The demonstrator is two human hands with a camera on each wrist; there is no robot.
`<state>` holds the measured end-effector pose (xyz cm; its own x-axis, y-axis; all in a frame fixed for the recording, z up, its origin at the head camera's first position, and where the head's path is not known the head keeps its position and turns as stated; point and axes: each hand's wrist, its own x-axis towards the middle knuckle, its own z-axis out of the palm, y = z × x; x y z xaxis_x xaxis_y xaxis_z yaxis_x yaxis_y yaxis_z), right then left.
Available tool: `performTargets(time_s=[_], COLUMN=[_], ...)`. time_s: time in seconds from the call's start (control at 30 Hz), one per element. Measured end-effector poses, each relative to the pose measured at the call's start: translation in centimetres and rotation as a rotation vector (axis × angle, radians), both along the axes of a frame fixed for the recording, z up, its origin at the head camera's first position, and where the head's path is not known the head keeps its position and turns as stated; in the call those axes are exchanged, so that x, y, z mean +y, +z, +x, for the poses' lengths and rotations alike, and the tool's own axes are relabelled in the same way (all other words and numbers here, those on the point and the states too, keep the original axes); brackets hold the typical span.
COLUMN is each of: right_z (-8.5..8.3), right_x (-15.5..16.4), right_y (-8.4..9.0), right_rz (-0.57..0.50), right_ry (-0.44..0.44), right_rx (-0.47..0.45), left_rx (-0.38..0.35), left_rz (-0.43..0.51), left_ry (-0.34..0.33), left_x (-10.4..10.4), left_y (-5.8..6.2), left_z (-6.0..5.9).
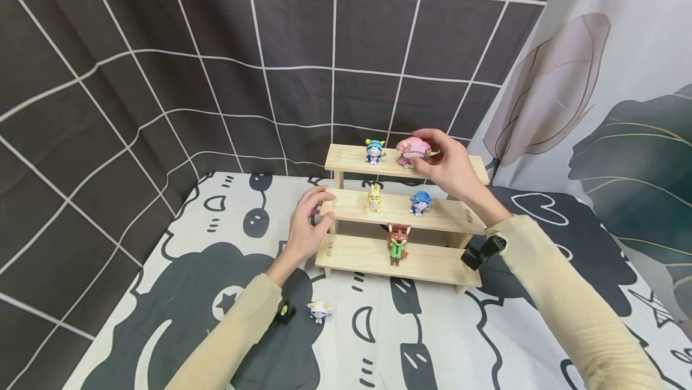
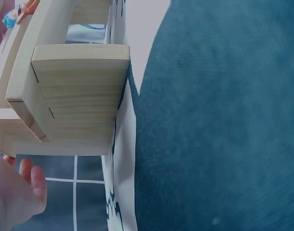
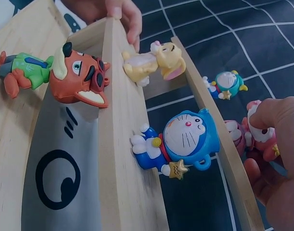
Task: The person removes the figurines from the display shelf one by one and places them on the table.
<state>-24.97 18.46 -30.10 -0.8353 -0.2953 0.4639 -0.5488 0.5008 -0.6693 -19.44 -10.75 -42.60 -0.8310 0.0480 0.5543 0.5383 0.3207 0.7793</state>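
On the top board of a three-step wooden shelf [image 1: 351,246], my right hand [image 1: 449,161] holds a pink figurine [image 1: 412,148] between thumb and fingers. The figurine is close over the board, partly covered by the hand in the right wrist view. My left hand [image 1: 307,225] grips the left end of the middle board, thumb at the front edge and fingers behind. Left of the pink figurine stands a blue figurine with a teal hat [image 1: 373,152]. The middle board bears a yellow rabbit figurine [image 1: 373,198] and a blue-hooded cat figurine [image 3: 185,137]. A red fox figurine [image 1: 397,244] in green stands on the lowest board.
A small white figurine [image 1: 319,310] stands on the patterned bedsheet [image 1: 443,330], in front of the shelf and near the left forearm. Dark checked curtain [image 1: 297,29] hangs close behind the shelf. To the right is a pale leaf-print curtain [image 1: 611,77].
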Motion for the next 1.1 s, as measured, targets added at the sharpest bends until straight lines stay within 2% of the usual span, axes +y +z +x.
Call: performTargets(time_s=[1.1], right_z=[0.70], right_x=[-0.17], right_y=[0.16], right_rz=[0.028], right_ry=[-0.017], right_rx=[0.035], left_rx=[0.002], left_rz=[-0.002], left_ry=[-0.003], left_x=[0.04], left_y=[0.02], left_z=[0.06])
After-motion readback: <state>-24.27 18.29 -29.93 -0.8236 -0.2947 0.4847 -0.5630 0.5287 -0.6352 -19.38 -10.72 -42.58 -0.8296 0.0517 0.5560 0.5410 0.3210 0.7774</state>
